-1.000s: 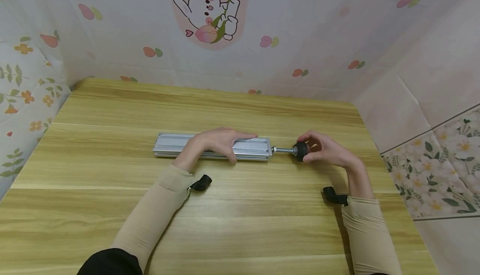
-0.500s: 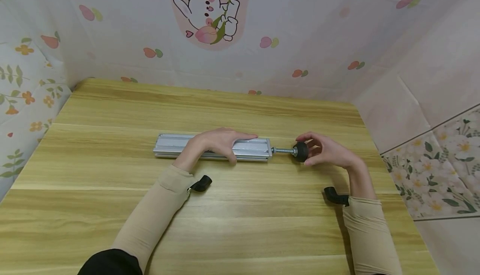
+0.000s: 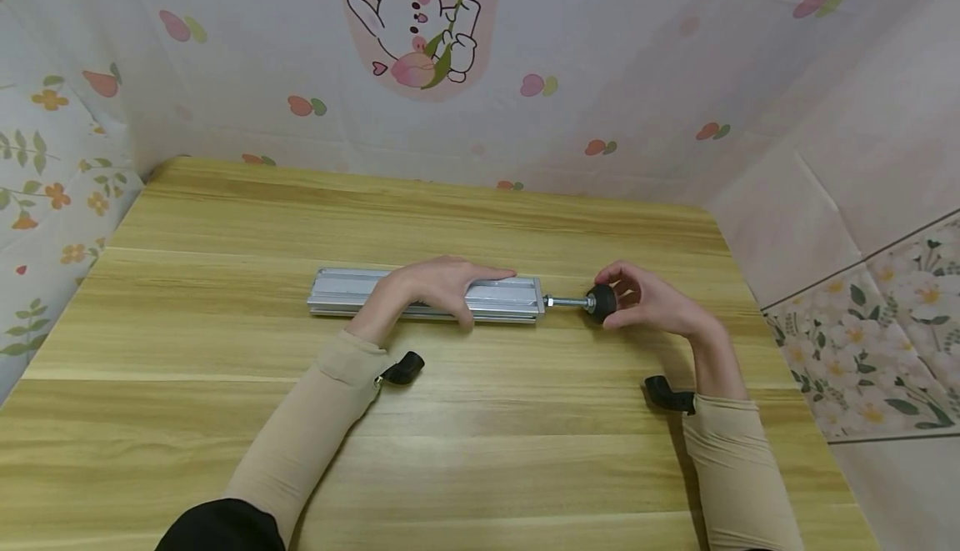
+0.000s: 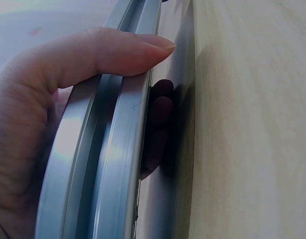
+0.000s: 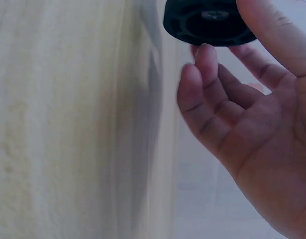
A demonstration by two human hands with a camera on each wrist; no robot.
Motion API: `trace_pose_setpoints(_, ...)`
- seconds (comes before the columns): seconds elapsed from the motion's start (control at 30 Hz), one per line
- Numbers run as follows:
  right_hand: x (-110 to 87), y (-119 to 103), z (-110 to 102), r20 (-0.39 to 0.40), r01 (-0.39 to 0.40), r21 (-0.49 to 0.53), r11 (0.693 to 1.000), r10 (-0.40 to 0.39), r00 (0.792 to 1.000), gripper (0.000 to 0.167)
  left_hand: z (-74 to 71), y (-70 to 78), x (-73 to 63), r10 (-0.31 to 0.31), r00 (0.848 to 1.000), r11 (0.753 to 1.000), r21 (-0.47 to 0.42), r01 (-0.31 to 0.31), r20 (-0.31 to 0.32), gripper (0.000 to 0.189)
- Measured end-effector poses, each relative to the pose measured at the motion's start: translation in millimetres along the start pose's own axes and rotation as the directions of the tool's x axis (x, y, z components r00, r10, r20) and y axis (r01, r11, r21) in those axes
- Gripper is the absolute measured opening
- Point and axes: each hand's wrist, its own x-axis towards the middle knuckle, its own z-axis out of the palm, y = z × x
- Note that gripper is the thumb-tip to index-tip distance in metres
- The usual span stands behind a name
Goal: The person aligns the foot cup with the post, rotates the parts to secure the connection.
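A silver aluminium profile (image 3: 341, 291) with grooved sides lies lengthwise across the wooden table. My left hand (image 3: 433, 283) grips it from above; in the left wrist view the thumb (image 4: 128, 52) crosses its grooved face and several fingertips (image 4: 161, 109) show past its far edge. From the profile's right end plate sticks a threaded rod (image 3: 570, 302) with a nut, carrying a black round levelling foot (image 3: 601, 303). My right hand (image 3: 652, 299) holds the foot at its rim between thumb and fingers. The right wrist view shows the foot's ribbed underside (image 5: 210, 22).
The wood-grain table (image 3: 480, 451) reaches a patterned cloth (image 3: 615, 51) at the back and a tiled wall (image 3: 885, 343) on the right. Black wrist cameras (image 3: 403, 368) stick out from both beige sleeves (image 3: 738, 468).
My right fingers and thumb have loosened a little at the foot's rim, slid round it and closed in again. The left hand and the profile have stayed in place.
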Motion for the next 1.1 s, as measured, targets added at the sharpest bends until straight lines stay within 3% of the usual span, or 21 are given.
trace_pose_setpoints(0.17,-2.8,-1.0,-2.9,0.049,0.006,-0.016,1.000,-0.005,0.999,0.044,0.1,0.3,-0.1,0.009,1.000,1.000,0.002,-0.009,0.001,0.108)
trace_pose_setpoints(0.33,-3.7,-3.2,-4.1,0.074,-0.005,-0.015,1.000,0.006,0.997,0.043,0.0,1.1,-0.2,0.006,1.000,1.000,0.005,-0.006,0.000,0.109)
trace_pose_setpoints(0.7,0.4,-4.2,0.0,0.034,-0.021,0.038,0.999,0.020,0.999,0.075,-0.4,0.7,0.4,0.007,1.000,1.000,0.005,-0.007,0.004,0.109)
trace_pose_setpoints(0.87,2.2,-4.0,1.6,0.016,-0.031,0.044,0.999,0.031,0.999,0.069,-0.2,0.2,0.4,0.011,1.000,1.000,0.006,-0.011,0.003,0.109)
trace_pose_setpoints(1.1,-1.9,-3.0,-2.2,0.030,-0.001,-0.041,0.999,0.002,1.000,0.052,0.5,-0.7,0.7,0.006,1.000,1.000,-0.007,-0.006,-0.001,0.109)
